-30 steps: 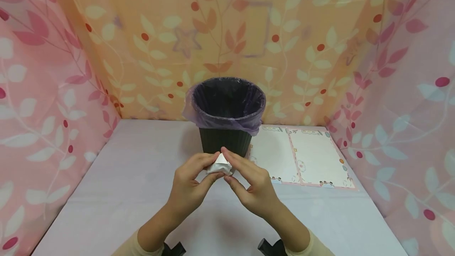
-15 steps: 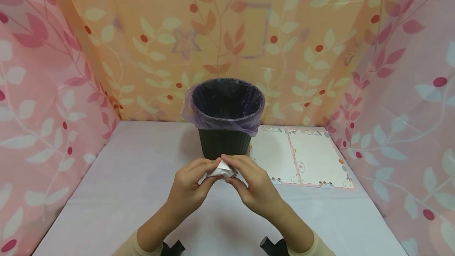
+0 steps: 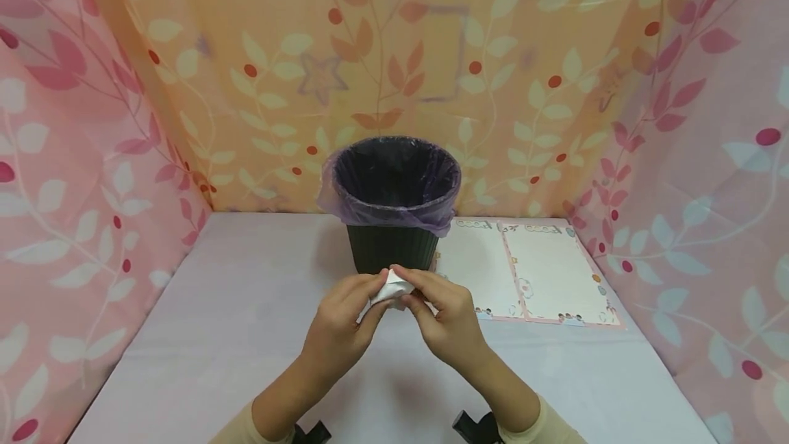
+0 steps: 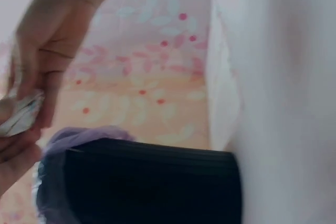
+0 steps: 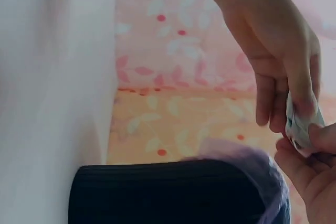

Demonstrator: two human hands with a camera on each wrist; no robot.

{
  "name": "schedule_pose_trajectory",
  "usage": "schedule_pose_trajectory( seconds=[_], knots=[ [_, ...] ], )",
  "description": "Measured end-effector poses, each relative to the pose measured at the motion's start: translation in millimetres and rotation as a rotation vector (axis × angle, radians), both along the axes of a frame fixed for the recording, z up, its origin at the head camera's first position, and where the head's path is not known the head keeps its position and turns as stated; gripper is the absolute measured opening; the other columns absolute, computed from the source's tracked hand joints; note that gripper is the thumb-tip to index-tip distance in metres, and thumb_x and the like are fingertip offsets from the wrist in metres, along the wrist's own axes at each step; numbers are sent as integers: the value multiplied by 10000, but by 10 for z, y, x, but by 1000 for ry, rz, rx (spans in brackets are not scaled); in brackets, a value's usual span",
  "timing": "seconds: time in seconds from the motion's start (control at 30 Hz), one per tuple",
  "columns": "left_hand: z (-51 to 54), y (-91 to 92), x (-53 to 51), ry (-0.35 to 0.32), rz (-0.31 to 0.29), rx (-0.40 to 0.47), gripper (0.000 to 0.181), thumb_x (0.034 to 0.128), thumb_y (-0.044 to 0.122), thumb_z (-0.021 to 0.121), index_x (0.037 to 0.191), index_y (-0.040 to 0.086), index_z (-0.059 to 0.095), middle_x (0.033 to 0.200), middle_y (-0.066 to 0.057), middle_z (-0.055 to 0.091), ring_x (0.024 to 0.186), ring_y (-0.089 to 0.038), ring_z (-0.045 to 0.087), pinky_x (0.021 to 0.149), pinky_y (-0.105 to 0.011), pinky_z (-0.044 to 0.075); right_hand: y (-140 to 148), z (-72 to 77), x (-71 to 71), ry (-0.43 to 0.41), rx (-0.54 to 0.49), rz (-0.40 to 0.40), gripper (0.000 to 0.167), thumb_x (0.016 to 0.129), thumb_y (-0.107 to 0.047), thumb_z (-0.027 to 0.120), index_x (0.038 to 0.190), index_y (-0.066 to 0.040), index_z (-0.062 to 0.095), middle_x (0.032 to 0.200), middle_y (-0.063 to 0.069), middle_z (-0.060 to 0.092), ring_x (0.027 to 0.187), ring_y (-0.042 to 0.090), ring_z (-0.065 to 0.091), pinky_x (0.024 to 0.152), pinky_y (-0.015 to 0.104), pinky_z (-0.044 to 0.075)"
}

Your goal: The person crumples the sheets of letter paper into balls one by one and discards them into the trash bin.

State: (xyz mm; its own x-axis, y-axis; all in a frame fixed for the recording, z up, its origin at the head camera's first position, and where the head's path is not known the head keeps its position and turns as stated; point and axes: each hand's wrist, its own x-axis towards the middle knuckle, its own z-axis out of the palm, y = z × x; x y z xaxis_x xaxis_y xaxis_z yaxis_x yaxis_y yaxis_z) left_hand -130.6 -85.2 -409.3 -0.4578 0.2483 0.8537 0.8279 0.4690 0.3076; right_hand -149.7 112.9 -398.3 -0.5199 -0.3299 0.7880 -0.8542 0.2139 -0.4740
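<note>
A small wad of crumpled white paper [image 3: 392, 287] is held up between both hands, in front of the bin. My left hand [image 3: 341, 321] pinches its left side between thumb and fingers, and my right hand [image 3: 451, 322] pinches its right side. Coloured marks show on the crumpled paper [image 5: 303, 127] in the right wrist view. The left wrist view has the paper [image 4: 23, 115] at its left edge, partly covered by fingers. Just beyond the hands stands a black ribbed bin [image 3: 394, 250], its purple plastic liner [image 3: 394, 215] folded over the rim.
Two white sheets with printed borders, a left sheet [image 3: 479, 273] and a right sheet [image 3: 561, 273], lie right of the bin on the white table [image 3: 246, 307]. Floral cloth [image 3: 259, 122] hangs behind and at both sides. Black wrist devices [image 3: 314, 432] show near the sleeves.
Both hands have shifted slightly to the right and a little lower with the paper, and the fingers have moved on it. The bin and the sheets stay put.
</note>
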Motion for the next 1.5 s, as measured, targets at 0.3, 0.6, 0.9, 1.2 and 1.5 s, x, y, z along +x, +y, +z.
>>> schedule_pose_trajectory(
  seconds=[0.3, 0.6, 0.9, 1.2, 1.5],
  knots=[
    [137, -43, 11, 101, -91, -51, 485, 868, 79, 804, 1321, -23, 664, 1301, -140, 681, 1133, -272, 659, 996, -267, 545, 129, 62, -2, -356, -77, 140, 419, 919, 68, 706, 1328, -16, 670, 1189, 143, 726, 869, 163, 684, 694, 273, 613],
    [124, 21, -55, 261, -114, 180, 248, 927, 80, 752, 1087, -109, 725, 1029, -194, 717, 933, -299, 682, 885, -244, 587, -72, -48, 49, -309, -179, 195, 442, 922, 120, 665, 1357, 51, 623, 1195, 210, 721, 944, 105, 704, 752, 327, 631],
    [77, 6, -62, 130, -155, 340, 251, 870, 25, 796, 1099, -61, 737, 1042, -190, 746, 929, -247, 694, 870, -220, 583, -150, -50, 96, -45, -85, 143, 682, 807, 95, 807, 1431, 75, 533, 1374, 230, 632, 1201, 238, 672, 915, 329, 588],
    [23, 95, 9, 89, -177, 392, 314, 820, -32, 814, 1123, -66, 739, 1090, -197, 751, 974, -243, 710, 860, -226, 580, -218, -95, 123, 28, -235, 79, 510, 782, 190, 771, 1272, 124, 647, 1173, 252, 722, 1020, 182, 740, 756, 258, 621],
    [112, 89, 84, 137, -102, 238, 357, 937, 113, 750, 1246, -56, 693, 1217, -185, 724, 1045, -277, 682, 957, -237, 554, -113, -55, 93, -81, -228, 115, 497, 802, 197, 749, 1279, 94, 656, 1104, 225, 743, 962, 135, 738, 725, 258, 622]
  ],
)
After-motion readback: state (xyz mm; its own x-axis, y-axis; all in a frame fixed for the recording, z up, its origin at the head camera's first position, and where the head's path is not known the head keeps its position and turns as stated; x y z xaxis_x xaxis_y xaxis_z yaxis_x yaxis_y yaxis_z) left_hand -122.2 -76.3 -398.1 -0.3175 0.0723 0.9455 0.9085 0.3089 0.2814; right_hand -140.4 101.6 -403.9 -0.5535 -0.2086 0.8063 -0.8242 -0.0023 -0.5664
